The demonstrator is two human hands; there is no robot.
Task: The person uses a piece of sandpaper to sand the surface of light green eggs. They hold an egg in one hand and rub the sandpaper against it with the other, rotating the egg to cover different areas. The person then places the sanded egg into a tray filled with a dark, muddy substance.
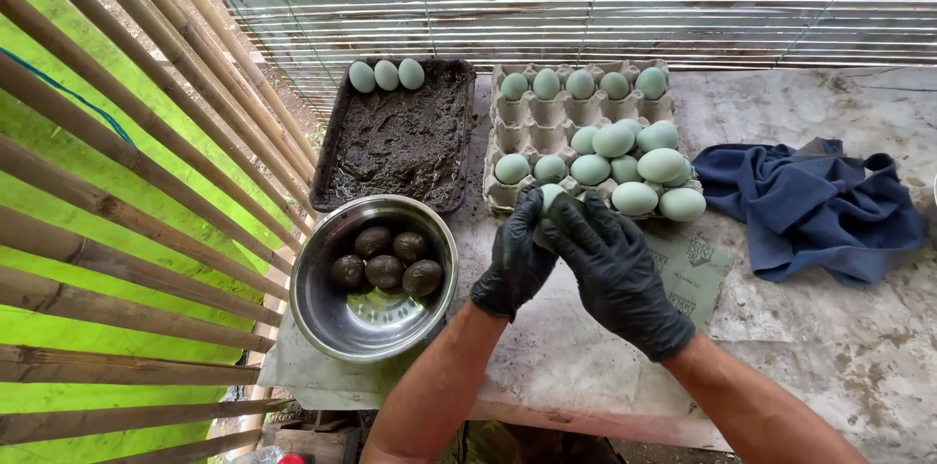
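— So, what are the fingers doing?

— Both hands wear black gloves. The left hand (514, 259) and the right hand (613, 269) are wrapped together around one pale blue-green egg (549, 195); only its top shows above the fingertips, so both are closed, gripping it.

— And beyond the fingertips?

— Just past them sits a grey cardboard egg tray (527, 124). I count five eggs in its far row, and about nine more crowded on the side nearer the right fingers, some stacked on others, so the exact count is hard to fix.

— To the left of the fingers?

— A steel bowl (332, 327) just beside the left hand's knuckles, with five dark, mud-coated eggs (386, 271) in it. Beyond the bowl, a dark tray of mud (400, 142) holding three clean blue-green eggs (387, 75) in its far corner.

— And on the right?

— One crumpled dark blue cloth (810, 205), well apart from the right fingers, on the stained table (859, 347). Under the right hand lies a sheet of greenish paper (695, 274).
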